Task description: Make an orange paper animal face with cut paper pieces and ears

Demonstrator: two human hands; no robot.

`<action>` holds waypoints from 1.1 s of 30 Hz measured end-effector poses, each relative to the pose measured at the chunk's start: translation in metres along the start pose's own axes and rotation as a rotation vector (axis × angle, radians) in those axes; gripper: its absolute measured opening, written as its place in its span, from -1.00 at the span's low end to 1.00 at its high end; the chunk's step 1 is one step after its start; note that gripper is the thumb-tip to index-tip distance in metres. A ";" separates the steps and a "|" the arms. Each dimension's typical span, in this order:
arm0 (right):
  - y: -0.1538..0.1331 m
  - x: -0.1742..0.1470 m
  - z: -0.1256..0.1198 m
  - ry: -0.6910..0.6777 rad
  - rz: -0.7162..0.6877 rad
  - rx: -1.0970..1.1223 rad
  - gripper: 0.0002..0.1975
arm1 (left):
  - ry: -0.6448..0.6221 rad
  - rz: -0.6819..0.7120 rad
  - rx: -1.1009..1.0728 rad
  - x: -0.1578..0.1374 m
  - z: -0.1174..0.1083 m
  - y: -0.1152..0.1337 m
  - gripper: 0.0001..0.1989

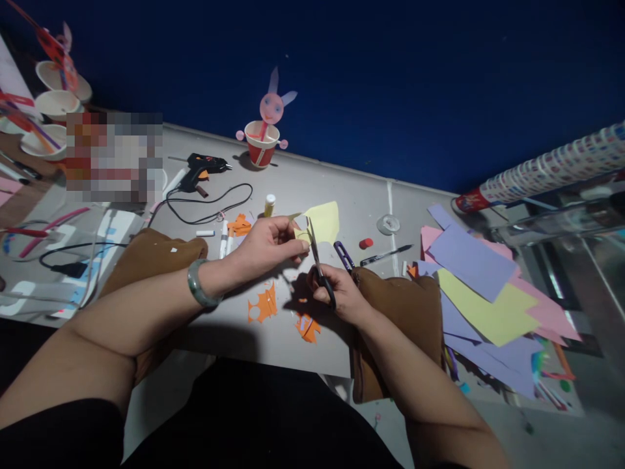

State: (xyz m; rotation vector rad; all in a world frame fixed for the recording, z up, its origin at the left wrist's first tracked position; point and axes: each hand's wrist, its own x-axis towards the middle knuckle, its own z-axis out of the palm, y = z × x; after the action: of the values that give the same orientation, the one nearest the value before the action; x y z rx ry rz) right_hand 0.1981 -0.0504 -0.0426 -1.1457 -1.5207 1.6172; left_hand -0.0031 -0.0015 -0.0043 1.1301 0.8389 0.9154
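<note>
Between the fingers of my left hand is a small piece of yellow paper. My right hand is closed round the black handles of a pair of scissors, whose blades point away from me and lie at the paper's right side. Just beyond the hands a larger yellow sheet lies on the table. Orange paper scraps are spread below my hands. A yellow marker stands upright behind my left hand.
A black glue gun with its cord lies back left, near a rabbit-faced paper cup. Coloured paper sheets are piled at right, below a long stack of cups. Brown cushions lie under both arms. A tape roll sits right of centre.
</note>
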 end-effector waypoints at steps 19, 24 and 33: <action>0.000 -0.001 -0.001 -0.015 0.014 0.004 -0.38 | 0.022 0.013 0.031 -0.001 0.000 0.003 -0.81; -0.003 0.000 -0.001 -0.021 0.017 0.005 -0.38 | 0.024 0.019 0.050 -0.001 -0.002 0.004 -0.81; -0.004 0.000 0.000 -0.005 0.014 -0.006 -0.38 | 0.029 0.016 0.050 -0.001 -0.002 0.007 -0.81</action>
State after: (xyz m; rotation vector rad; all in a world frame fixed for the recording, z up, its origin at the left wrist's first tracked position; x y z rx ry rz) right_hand 0.1978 -0.0503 -0.0388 -1.1591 -1.5253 1.6267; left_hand -0.0064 -0.0003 0.0024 1.1707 0.8820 0.9305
